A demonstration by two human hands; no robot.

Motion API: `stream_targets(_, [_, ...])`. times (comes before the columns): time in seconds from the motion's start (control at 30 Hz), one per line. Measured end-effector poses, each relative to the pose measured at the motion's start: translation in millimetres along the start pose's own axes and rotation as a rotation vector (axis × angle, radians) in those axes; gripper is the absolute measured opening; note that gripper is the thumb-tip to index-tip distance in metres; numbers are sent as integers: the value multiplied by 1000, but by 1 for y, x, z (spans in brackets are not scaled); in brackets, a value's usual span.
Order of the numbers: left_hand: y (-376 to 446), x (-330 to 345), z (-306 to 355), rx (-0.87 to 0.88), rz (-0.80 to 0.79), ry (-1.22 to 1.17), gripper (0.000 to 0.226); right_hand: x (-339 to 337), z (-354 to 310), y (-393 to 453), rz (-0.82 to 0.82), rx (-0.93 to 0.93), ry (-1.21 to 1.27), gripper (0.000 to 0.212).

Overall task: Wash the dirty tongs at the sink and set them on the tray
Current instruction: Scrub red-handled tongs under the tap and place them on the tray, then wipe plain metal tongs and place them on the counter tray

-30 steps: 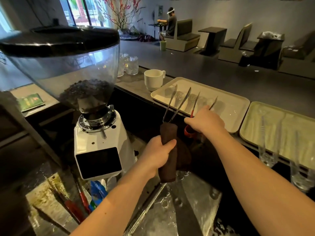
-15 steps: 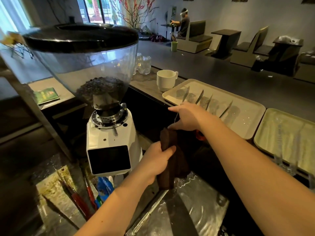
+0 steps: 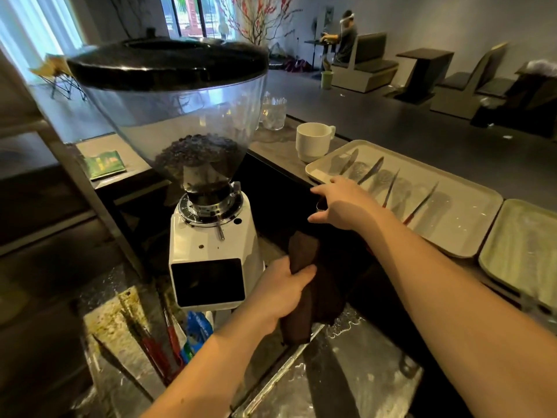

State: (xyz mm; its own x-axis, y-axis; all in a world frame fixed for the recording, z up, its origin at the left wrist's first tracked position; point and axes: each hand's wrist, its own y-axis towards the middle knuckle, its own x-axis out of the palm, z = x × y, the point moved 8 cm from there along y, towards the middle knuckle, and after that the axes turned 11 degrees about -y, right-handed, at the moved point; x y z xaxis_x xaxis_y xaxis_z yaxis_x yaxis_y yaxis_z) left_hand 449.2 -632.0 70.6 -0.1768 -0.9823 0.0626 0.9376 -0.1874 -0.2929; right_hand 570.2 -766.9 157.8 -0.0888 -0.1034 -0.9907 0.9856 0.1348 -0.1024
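You are laying the tongs (image 3: 369, 173) on the tray (image 3: 470, 236): your right hand (image 3: 340, 203) is opening over their handles, your left hand (image 3: 283, 292) gripping the brown cloth (image 3: 304, 251). Release gently, parallel.

Head-worn view, forward and down

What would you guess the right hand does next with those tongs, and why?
Probably let go and pull back. The right hand rests at the near edge of the tray, the tongs already lie on it, and the left hand only grips the cloth.
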Motion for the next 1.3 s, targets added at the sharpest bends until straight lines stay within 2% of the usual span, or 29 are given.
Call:
stream_targets(0.07, [-1,-1,0,-1,-7,-6,10,-15,-8,-11,169,-29,-23,70])
stream_targets(0.17, [-8,-4,-4,-14,-17,-18,9,-37,-26,-43,449,-77,45,45])
stream_targets(0.27, [-21,-13,-8,-19,-12,-16,9,-39,-48,-73,513,-126,181,25])
stream_targets(0.47, [-59,-46,-23,-42,-19,-17,17,-11,-96,-120,392,-205,453,12])
stream_targets(0.6, [-90,-88,-37,-42,10,-3,11,10,-141,-134,275,-223,542,11])
stream_targets(0.67, [-105,-112,-48,-48,59,9,4,18,-164,-142,238,-252,604,8])
stream_targets(0.77, [-129,-151,-64,-50,166,-5,15,27,-200,-152,230,-298,646,7])
stream_targets(0.9, [-153,-204,-86,-63,346,-37,13,46,-243,-159,198,-340,699,8])
stream_targets(1.03, [-172,-245,-116,-110,418,4,13,94,-287,-152,74,-383,603,6])
stream_targets(1.13, [-183,-271,-143,-175,552,-40,27,138,-315,-139,-32,-360,510,15])
stream_targets(1.17, [-186,-279,-151,-194,582,-24,25,153,-326,-136,-65,-355,473,17])
stream_targets(1.23, [-193,-290,-163,-232,616,-2,4,181,-343,-132,-111,-350,401,23])
stream_targets(1.3, [-198,-304,-176,-253,637,-19,6,209,-362,-127,-162,-352,330,30])
